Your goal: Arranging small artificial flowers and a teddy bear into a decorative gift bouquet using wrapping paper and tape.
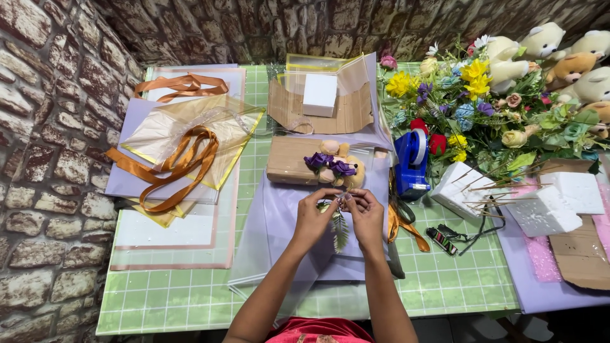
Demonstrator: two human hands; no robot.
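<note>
The green sprig (339,230) sits between both hands over a lilac wrapping sheet (286,209) at the middle of the bench (445,286), its leafy end hanging toward the person. The bench wears a green checked cover. To the right lies a big heap of artificial flowers (483,108) with teddy bears (572,57) behind it. On the left, clear wrapping sheets (190,127) carry loops of orange ribbon (178,165). White foam blocks (559,197) lie at the right, thin sticks poking from one. Just beyond the hands, a brown block (289,160) holds purple flowers (330,164). A blue tape dispenser (412,162) stands beside it. The left hand (312,219) and right hand (367,216) are both closed, fingertips pinching the top of the sprig together.
</note>
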